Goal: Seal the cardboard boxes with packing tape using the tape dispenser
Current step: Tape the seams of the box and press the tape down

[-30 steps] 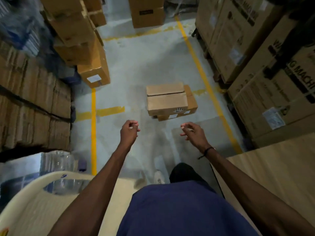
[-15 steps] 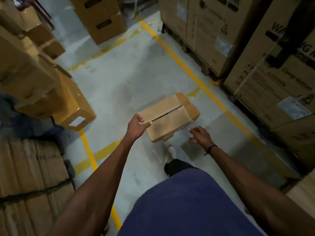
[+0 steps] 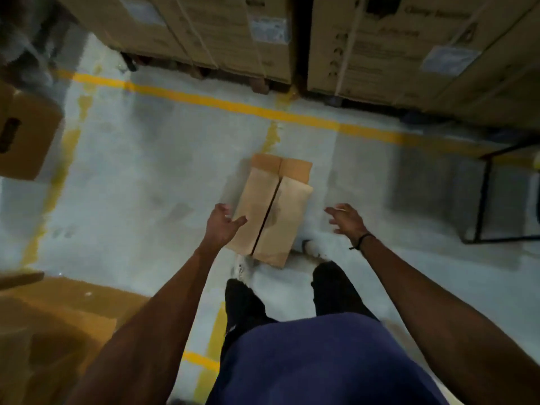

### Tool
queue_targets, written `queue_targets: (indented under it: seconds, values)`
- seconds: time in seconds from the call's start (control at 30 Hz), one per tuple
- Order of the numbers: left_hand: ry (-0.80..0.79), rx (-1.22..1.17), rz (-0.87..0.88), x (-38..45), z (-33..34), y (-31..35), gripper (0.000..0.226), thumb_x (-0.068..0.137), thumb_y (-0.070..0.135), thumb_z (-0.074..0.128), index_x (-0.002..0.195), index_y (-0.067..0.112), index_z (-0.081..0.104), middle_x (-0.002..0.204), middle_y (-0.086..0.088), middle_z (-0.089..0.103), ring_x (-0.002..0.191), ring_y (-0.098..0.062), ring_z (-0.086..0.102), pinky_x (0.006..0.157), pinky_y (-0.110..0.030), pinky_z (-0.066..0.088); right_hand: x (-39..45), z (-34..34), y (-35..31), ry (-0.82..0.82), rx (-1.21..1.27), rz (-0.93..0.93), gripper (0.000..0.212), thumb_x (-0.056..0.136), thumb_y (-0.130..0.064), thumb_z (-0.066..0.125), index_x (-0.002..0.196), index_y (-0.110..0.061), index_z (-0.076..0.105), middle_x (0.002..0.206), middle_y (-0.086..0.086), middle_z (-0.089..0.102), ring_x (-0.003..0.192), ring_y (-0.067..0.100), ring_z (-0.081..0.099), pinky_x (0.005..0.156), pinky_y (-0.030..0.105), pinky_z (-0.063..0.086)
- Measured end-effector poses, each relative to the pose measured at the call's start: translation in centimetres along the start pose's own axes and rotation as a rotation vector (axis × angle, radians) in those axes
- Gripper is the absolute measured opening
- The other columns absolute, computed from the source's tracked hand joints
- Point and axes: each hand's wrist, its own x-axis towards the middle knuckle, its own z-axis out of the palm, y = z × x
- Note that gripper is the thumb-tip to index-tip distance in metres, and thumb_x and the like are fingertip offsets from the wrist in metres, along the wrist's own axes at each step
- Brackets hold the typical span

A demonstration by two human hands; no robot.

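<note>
Cardboard box (image 3: 273,211) lay between both hands, long axis near-to-far. Left hand (image 3: 222,226) nearer, at its left edge; right hand (image 3: 346,219) apart. Fingers spread, holding nothing.

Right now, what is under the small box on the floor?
The small box lies on another cardboard box, whose far end shows beyond it. The rest of that box is covered.

Box (image 3: 271,211) on floor (image 3: 146,182) at 12 o'clock; left hand (image 3: 222,226) at 11, right hand (image 3: 346,219) at 1; cartons (image 3: 380,45) behind.
</note>
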Motion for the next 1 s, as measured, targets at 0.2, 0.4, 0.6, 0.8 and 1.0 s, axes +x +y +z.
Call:
queue_targets:
  seconds: [0.2,0.4,0.6,0.8,1.0]
  values:
    - [-0.158,0.156,0.105,10.6,1.0,-1.7,0.09,0.074,0.058,0.086,0.134,0.001,0.051,0.132,-0.015,0.059,0.128,-0.029,0.056,0.099,-0.027,0.041,3.0,5.1,5.4,0.2,0.196,0.075,0.065,0.08,-0.043,0.086,0.133,-0.027,0.052,0.139,0.006,0.059,0.116,0.02,0.062,0.089,0.04,0.058]
    - [-0.191,0.244,0.124,20.9,4.7,-7.0,0.097,0.078,0.041,0.088,0.151,0.006,0.037,0.152,-0.014,0.044,0.139,-0.03,0.045,0.108,-0.033,0.038,8.8,13.0,11.5,0.238,0.14,0.106,0.094,0.083,-0.048,0.083,0.158,-0.023,0.033,0.162,0.004,0.039,0.144,0.027,0.044,0.118,0.039,0.038]
    - [-0.245,0.245,0.044,30.8,11.3,-15.5,0.131,0.064,0.059,0.091,0.162,0.01,0.017,0.163,-0.014,0.031,0.148,-0.032,0.036,0.118,-0.042,0.036,19.1,19.7,17.9,0.254,0.164,0.102,0.11,0.082,-0.051,0.082,0.164,-0.027,0.013,0.166,0.01,0.031,0.15,0.033,0.037,0.121,0.044,0.035]
    - [-0.264,0.264,0.08,36.1,16.8,-20.6,0.105,0.062,0.04,0.098,0.143,0.009,0.039,0.136,-0.01,0.06,0.124,-0.027,0.06,0.105,-0.04,0.05,25.9,23.4,21.9,0.21,0.127,0.127,0.101,0.087,-0.044,0.081,0.163,-0.029,0.016,0.155,0.013,0.048,0.141,0.037,0.047,0.118,0.048,0.038]
    - [-0.2,0.318,0.195,33.5,16.3,-19.6,0.092,0.061,0.035,0.099,0.135,0.008,0.051,0.124,-0.011,0.068,0.113,-0.028,0.066,0.096,-0.037,0.054,23.5,22.6,21.6,0.258,0.085,0.078,0.082,0.091,-0.036,0.076,0.159,-0.027,0.031,0.151,0.012,0.054,0.138,0.04,0.048,0.116,0.051,0.039]
